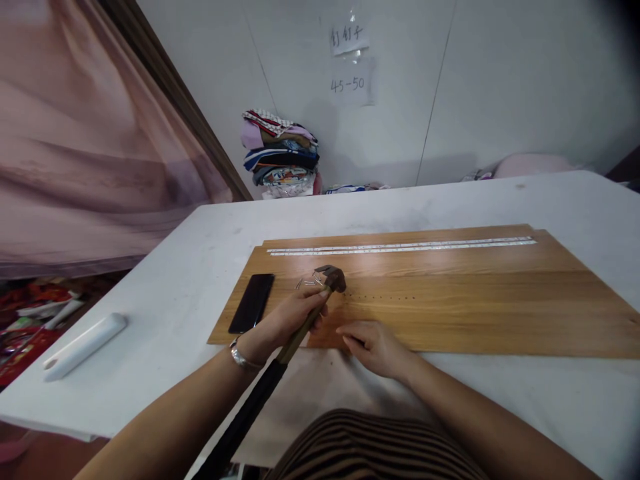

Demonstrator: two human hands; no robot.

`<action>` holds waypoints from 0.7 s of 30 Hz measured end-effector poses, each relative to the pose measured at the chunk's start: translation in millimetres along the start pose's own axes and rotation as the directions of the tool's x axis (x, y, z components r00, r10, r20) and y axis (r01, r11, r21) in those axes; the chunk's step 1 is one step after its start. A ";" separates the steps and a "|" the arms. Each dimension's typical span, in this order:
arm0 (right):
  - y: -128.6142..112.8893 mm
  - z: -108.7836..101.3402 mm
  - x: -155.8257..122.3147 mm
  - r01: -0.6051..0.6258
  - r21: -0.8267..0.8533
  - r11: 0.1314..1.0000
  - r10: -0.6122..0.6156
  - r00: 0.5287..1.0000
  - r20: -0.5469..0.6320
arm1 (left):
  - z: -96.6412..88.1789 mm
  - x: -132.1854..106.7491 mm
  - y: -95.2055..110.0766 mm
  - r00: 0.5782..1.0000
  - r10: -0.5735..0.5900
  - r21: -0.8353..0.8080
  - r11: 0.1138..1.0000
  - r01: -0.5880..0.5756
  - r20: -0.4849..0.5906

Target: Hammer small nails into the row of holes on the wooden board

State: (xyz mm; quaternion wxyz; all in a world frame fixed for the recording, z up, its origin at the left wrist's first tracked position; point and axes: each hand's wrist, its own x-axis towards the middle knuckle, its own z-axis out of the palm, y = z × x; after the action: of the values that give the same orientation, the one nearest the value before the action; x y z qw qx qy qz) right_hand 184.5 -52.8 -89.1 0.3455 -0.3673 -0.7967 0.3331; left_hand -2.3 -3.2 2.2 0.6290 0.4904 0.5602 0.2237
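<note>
My left hand [303,305] is wrapped round a claw hammer [300,331] just below its metal head. The long handle with its black grip slants down to the lower left. The hammer's head is above a wooden board [475,293], close to several loose nails [311,283]. My right hand [373,347] is closed near the board's front edge, its thumb and fingertips together; what they hold, if anything, is hidden. A row of small dark dots [383,297] runs across the board, right of the hammer's head.
A black phone [251,303] lies on the board's left end, and two pale measuring strips [400,247] run along its back. The board rests on a white table [165,280]. A white handle-like object [85,345] lies at left. Folded clothes [283,153] are stacked behind.
</note>
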 end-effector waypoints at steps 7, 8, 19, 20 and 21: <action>-0.5 -0.3 0.2 0.007 -0.004 1.000 -0.007 1.000 0.008 | 1.8 3.8 -7.4 0.998 -0.065 0.018 0.998 0.065 -0.002; -0.4 -0.4 0.2 0.006 -0.006 1.000 -0.006 1.000 0.011 | 2.2 3.9 -7.5 0.997 -0.073 0.015 0.997 0.073 -0.006; 1.1 1.6 0.0 0.009 -0.002 1.000 -0.009 1.000 -0.002 | -0.7 4.0 -7.6 0.999 -0.022 -0.002 1.000 0.022 0.028; 0.7 1.5 0.1 0.009 -0.002 1.000 -0.009 1.000 -0.002 | -0.7 4.4 -8.2 0.999 -0.029 0.002 1.000 0.029 0.025; 0.3 1.4 0.1 0.008 -0.003 1.000 -0.008 1.000 0.001 | -0.5 4.8 -8.8 0.999 -0.037 0.007 0.999 0.037 0.021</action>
State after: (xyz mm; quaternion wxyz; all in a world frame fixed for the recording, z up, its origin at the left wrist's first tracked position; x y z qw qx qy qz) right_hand 183.4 -52.9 -90.1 0.3458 -0.3644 -0.7989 0.3308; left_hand -3.8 -2.7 -7.7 0.6372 0.4845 0.5633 0.2048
